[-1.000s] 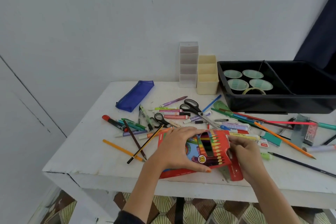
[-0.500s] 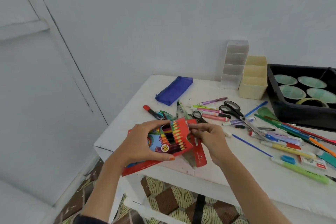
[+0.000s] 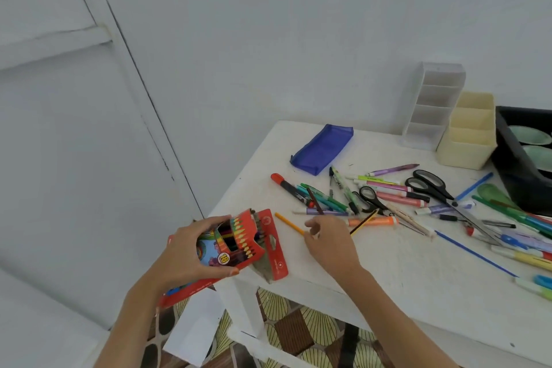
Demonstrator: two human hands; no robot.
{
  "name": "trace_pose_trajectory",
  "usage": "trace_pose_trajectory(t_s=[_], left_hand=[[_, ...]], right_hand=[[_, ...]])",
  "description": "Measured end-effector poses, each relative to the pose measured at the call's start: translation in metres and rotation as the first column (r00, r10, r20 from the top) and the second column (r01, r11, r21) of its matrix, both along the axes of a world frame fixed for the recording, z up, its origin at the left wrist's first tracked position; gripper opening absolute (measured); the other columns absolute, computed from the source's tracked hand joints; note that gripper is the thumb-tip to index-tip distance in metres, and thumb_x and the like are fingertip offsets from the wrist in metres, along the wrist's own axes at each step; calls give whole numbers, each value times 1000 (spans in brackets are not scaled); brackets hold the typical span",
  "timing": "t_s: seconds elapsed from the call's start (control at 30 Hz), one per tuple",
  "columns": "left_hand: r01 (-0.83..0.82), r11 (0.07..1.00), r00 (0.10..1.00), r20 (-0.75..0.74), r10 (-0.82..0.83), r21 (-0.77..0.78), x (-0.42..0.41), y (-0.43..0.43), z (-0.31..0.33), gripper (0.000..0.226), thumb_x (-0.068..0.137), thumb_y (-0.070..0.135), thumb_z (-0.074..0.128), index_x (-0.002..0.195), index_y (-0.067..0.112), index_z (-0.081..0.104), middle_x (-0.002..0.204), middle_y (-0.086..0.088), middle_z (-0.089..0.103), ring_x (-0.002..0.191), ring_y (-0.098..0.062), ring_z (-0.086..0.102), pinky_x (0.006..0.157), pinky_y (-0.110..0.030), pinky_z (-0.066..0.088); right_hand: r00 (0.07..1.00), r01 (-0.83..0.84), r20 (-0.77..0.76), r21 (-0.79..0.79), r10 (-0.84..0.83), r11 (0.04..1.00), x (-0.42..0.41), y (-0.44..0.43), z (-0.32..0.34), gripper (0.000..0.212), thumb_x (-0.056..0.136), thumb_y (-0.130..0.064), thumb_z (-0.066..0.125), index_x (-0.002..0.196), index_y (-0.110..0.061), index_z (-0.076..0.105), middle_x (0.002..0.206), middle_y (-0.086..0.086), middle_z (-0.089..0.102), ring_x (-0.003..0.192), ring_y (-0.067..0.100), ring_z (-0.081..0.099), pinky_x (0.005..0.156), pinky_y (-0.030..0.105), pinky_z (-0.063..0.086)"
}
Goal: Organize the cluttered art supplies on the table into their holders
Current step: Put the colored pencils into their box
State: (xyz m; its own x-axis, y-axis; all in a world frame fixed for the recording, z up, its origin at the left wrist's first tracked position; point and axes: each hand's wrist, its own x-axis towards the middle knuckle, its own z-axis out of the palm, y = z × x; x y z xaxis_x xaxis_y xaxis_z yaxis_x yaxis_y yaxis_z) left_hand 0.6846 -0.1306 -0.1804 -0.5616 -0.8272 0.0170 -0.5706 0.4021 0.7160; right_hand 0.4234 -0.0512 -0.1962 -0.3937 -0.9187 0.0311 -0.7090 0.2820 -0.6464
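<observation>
My left hand [image 3: 182,251] grips a red box of coloured pencils [image 3: 231,243] at the table's left corner, with the open flap [image 3: 273,243] hanging to the right. My right hand [image 3: 328,245] lies on the white table [image 3: 403,272], and its thumb and fingertips pinch the near end of an orange pencil [image 3: 286,222]. A black-and-yellow pencil [image 3: 364,222] pokes out from under that hand. Beyond it lies a heap of pens and markers [image 3: 328,203].
A blue pouch [image 3: 321,148] lies at the back left. A white tiered holder [image 3: 431,104] and a cream holder [image 3: 469,131] stand against the wall beside a black tray [image 3: 507,164]. Two pairs of scissors [image 3: 433,185] lie among the pens. The table's front edge runs under my forearms.
My right hand left the box flap and moved right onto the orange pencil. The left hand kept the box, and my view swung further left.
</observation>
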Motion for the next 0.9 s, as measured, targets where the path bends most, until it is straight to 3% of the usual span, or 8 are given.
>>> trace_pose_trajectory(t_s=[0.07, 0.13, 0.3, 0.37, 0.47, 0.57, 0.73, 0.9], left_hand=[[6, 1000, 1000, -20, -6, 24, 4, -5, -7, 88, 44, 67, 80, 122, 46, 45, 115, 16, 57, 98, 1, 62, 69, -15, 54], [26, 999, 999, -21, -25, 24, 6, -11, -11, 91, 44, 66, 81, 124, 44, 45, 117, 16, 56, 101, -3, 61, 71, -17, 55], [88, 996, 995, 44, -87, -14, 4, -32, -16, 94, 45, 71, 78, 127, 50, 38, 126, 23, 47, 112, -4, 54, 84, -26, 55], [119, 992, 989, 90, -115, -45, 0, -38, -21, 96, 46, 73, 77, 129, 56, 32, 132, 25, 41, 119, -5, 48, 93, -34, 51], [165, 985, 982, 104, -159, -58, -7, -45, -25, 97, 46, 74, 76, 128, 63, 26, 134, 31, 34, 123, -1, 42, 99, -34, 47], [198, 978, 977, 91, -192, -60, -17, -50, -21, 92, 45, 74, 75, 123, 69, 25, 130, 38, 30, 121, 7, 40, 98, -27, 47], [251, 967, 962, 125, -244, -48, -33, -58, -24, 97, 46, 73, 76, 130, 58, 31, 133, 38, 25, 127, 3, 35, 105, -31, 41], [295, 954, 944, 172, -281, -62, -45, -61, -27, 101, 48, 73, 74, 134, 55, 26, 141, 30, 22, 134, 0, 26, 113, -37, 30]], right_hand=[[976, -20, -216, 101, 41, 995, 2, 4, -5, 19, 91, -26, 56, 103, -14, 64, 108, 2, 56, 102, 17, 50, 80, 27, 47], [957, -5, -289, 105, 35, 994, 1, 6, -10, 17, 93, -21, 52, 98, -14, 67, 104, 2, 56, 99, 17, 50, 78, 27, 48], [985, 106, -122, -126, -122, 986, -11, 9, -11, 18, 92, -11, 53, 103, -13, 67, 102, 1, 57, 94, 14, 52, 74, 25, 45], [991, 73, -96, -200, -94, 977, -17, 10, -5, 16, 90, -10, 58, 102, -12, 68, 101, 1, 58, 86, 11, 52, 72, 23, 45], [970, -115, -229, -137, 81, 984, -26, 11, 2, 17, 89, -13, 60, 102, -17, 70, 96, -3, 57, 84, 12, 54, 82, 31, 45], [918, -244, -334, -54, 213, 968, -25, 7, 5, 19, 91, -22, 58, 106, -26, 69, 101, -9, 53, 101, 9, 48, 90, 27, 31], [919, -328, -246, -47, 308, 943, -2, -14, -3, 20, 91, -25, 57, 107, -27, 69, 101, -7, 56, 99, 10, 47, 91, 31, 33], [943, -289, -200, -92, 267, 953, 10, -32, -13, 19, 89, -20, 58, 102, -24, 71, 102, -3, 60, 99, 14, 48, 92, 31, 35]])
